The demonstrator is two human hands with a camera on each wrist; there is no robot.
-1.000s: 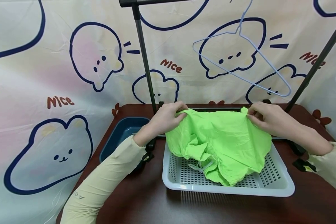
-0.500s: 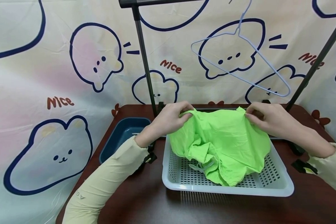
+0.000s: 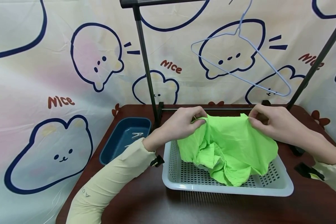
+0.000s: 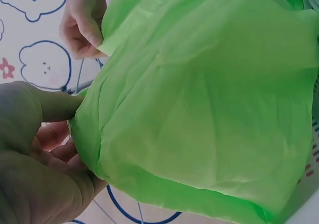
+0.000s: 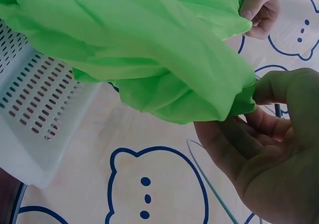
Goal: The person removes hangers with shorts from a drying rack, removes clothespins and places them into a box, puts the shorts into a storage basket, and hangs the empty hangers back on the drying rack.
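Note:
A bright green garment [image 3: 229,146] hangs bunched over a white perforated basket [image 3: 184,183] on the dark table. My left hand [image 3: 184,124] pinches its upper left edge, and my right hand [image 3: 264,121] pinches the upper right edge, holding the cloth stretched between them above the basket. The left wrist view shows my left hand [image 4: 47,149] gripping the green cloth [image 4: 199,104]. In the right wrist view my right hand [image 5: 264,129] pinches a fold of the garment [image 5: 149,45] above the basket [image 5: 35,114].
A pale blue wire hanger [image 3: 240,62] hangs from a black rack [image 3: 144,59] behind the basket. A dark blue tray [image 3: 123,137] holding clips sits at the left of the table. A cartoon-printed backdrop closes off the back.
My left hand has moved right along the garment's top edge toward my right hand, and the cloth now hangs narrower and more bunched over the basket's right side.

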